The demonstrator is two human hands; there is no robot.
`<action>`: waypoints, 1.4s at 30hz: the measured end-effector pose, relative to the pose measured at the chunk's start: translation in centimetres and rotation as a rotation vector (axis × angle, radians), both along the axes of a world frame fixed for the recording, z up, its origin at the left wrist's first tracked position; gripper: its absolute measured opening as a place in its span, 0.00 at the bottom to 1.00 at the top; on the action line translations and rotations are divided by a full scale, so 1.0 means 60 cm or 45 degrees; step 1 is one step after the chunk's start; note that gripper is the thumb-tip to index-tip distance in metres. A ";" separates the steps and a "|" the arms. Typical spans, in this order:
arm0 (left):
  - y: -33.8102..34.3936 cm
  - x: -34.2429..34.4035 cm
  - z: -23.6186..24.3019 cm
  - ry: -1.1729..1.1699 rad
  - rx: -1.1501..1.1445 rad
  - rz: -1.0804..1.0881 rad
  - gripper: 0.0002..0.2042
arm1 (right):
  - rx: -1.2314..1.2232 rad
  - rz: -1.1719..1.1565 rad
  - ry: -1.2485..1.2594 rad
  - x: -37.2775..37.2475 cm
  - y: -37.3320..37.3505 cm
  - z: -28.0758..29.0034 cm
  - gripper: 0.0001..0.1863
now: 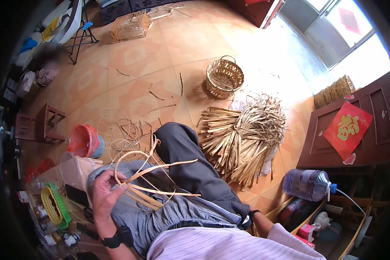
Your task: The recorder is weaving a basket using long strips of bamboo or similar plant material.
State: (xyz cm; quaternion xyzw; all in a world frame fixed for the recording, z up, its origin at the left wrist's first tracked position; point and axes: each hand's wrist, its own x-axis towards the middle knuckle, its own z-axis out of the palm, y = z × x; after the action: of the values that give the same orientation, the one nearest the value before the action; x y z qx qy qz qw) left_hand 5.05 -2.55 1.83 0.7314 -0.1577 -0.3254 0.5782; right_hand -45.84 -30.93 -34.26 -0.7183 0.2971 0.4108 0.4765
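Observation:
My left hand (106,190), with a black watch on its wrist, pinches a small bundle of pale plant-fibre strips (145,200) above my lap. Some strips fan out to the right, and one bends up into a loop over the hand. A striped grey cloth (154,223) covers my lap beneath them. My right forearm (263,224), wearing a dark wristband, reaches down beside my dark trouser leg; the hand itself is hidden. In front of my knee, a large tied bundle of dry flat strips (242,138) lies on the floor.
A woven basket (224,80) stands beyond the bundle, with loose scraps strewn left of it. At left are a red-lined bucket (83,141), a small wooden stool (45,125) and yellow and green plastic baskets (54,203). A water bottle (305,184) lies at right, near stacked woven baskets (334,91).

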 end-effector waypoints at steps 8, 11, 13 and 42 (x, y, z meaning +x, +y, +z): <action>0.009 -0.006 -0.004 -0.194 0.085 -0.031 0.11 | -0.155 -1.142 -1.005 0.325 -0.210 0.258 0.07; 0.011 -0.010 -0.001 -0.263 0.149 -0.029 0.14 | 0.019 -1.028 -1.339 0.447 -0.172 0.406 0.04; 0.011 -0.015 0.002 -0.278 0.186 -0.025 0.12 | 0.082 -0.781 -1.457 0.504 -0.128 0.484 0.07; 0.020 0.000 0.015 -0.195 0.117 -0.152 0.09 | -0.422 0.406 -1.887 0.704 0.139 0.576 0.11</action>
State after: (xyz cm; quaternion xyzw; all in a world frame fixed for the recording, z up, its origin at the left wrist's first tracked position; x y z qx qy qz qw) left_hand 5.05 -1.35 2.72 0.7692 -0.2296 -0.3091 0.5100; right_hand -3.59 -22.61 0.31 -0.9015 -0.1487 -0.1630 0.3723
